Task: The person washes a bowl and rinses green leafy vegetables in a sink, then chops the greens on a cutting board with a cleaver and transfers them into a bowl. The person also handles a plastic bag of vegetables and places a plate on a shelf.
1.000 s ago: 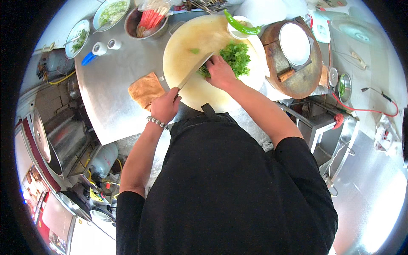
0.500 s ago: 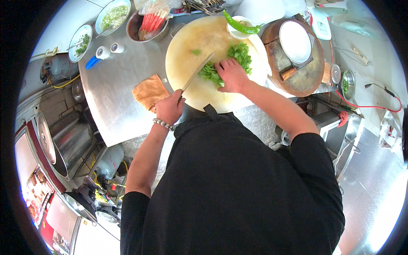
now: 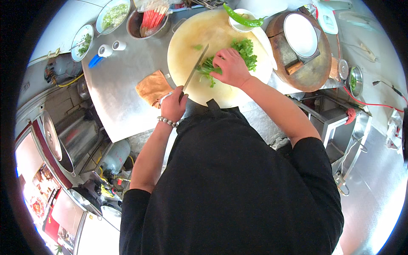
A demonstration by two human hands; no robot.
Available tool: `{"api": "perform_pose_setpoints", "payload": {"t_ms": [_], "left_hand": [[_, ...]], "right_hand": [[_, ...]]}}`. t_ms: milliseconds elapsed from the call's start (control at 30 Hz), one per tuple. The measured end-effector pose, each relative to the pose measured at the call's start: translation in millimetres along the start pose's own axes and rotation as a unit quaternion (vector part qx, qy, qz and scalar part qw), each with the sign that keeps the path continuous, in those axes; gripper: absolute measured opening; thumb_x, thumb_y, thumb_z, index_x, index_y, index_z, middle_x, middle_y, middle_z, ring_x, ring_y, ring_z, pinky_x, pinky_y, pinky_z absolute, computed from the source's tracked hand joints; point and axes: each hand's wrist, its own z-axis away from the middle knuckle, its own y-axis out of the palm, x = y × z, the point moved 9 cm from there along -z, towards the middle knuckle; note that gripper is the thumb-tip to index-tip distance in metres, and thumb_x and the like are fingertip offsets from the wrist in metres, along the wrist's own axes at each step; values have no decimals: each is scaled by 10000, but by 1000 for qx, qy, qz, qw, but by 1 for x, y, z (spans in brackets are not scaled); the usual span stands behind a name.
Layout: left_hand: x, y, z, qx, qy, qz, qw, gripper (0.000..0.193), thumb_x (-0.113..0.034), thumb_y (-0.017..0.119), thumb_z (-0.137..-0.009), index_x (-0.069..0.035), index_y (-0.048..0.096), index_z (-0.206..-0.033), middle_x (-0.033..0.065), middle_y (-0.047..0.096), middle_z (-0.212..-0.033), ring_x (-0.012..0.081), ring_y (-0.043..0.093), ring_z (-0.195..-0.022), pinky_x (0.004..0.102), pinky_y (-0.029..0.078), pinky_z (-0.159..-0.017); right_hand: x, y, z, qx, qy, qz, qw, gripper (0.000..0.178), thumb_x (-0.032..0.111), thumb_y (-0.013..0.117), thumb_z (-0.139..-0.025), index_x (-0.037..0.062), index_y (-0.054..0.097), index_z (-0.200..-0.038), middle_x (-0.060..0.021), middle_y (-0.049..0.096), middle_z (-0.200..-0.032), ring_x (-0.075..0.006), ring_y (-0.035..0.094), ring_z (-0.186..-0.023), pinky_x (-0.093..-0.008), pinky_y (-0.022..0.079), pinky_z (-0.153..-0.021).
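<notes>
In my left hand [image 3: 173, 105] is the handle of a knife [image 3: 195, 67], the fingers wrapped round it. The long blade points away from me across a round, pale yellow cutting board [image 3: 187, 40], left of a bunch of leafy green herbs [image 3: 246, 51] that looks like cilantro. My right hand [image 3: 231, 68] lies over the bunch, its fingers curled down on the stems. Cut ends and a few loose leaves show between that hand and the blade. A scrap of green [image 3: 197, 47] rests further left on the board. My fingertips are partly hidden.
A white bowl [image 3: 240, 28] with a long green pepper [image 3: 242, 18] across it stands at the board's far edge. Right of it, a wooden block [image 3: 276, 46] bears a cleaver and white bowl [image 3: 300, 35]. Left lie a brown cloth [image 3: 153, 88] and a pot [image 3: 163, 29] of red-and-white sticks.
My right hand's fingers have curled more, and loose leaves now show below them. The knife blade has turned to point more straight away from me. The whole view has shifted slightly.
</notes>
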Motion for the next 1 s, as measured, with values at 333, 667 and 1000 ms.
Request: {"api": "perform_pose_setpoints", "payload": {"t_ms": [333,667,1000], "left_hand": [[-5,1,0,5,-19,32,999,317,-234,658,-934,-55,621,-1193,172,724,-849,382,700,-780,467,547,-689],[-35,-30,-1,20,-37,5,999,315,-240,613,-969,-43,578,-1212,200,721,-897,414,694,-814,503,538,-705],[-49,-7,-17,118,-31,-188,975,240,-256,559,-994,-74,519,-1146,202,696,-826,435,679,-755,559,525,-669]], "right_hand": [[-13,79,7,69,57,40,995,319,355,805,-728,92,739,-897,-95,574,-1054,-312,553,-1081,-417,488,-964],[0,38,-1,79,-27,11,996,231,280,825,-695,115,669,-740,-78,568,-1018,-287,559,-1037,-417,466,-946],[-10,74,7,133,13,32,991,188,241,727,-778,72,746,-859,-128,609,-1068,-321,586,-1074,-395,538,-916]]}}
